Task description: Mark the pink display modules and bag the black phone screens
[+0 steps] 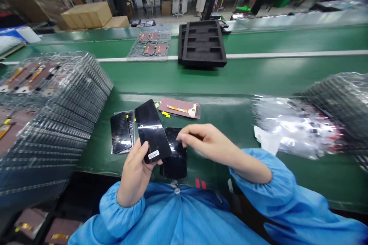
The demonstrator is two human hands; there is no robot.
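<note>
My left hand [138, 164] grips a black phone screen [151, 132] by its lower end, tilted up, with a small white label near the bottom. Just right of it, my right hand [205, 141] hovers with thumb and fingertips pinched together; whether anything tiny sits between them I cannot make out. Under both lies another dark phone screen [176, 157] on the green bench, partly covered. To the left are dark screens in clear wrapping [120, 133]. Beyond the hands rests a stack of screens [179, 108], brown backs up, with an orange flex cable and yellow tabs.
Tall stacks of clear plastic trays [77, 95] stand at left. Plastic bags [296, 126] and white paper [267, 139] lie at right, beside more stacked trays [342, 99]. Black foam trays [204, 44] and a clear tray [151, 46] sit on the conveyor. People stand in the background.
</note>
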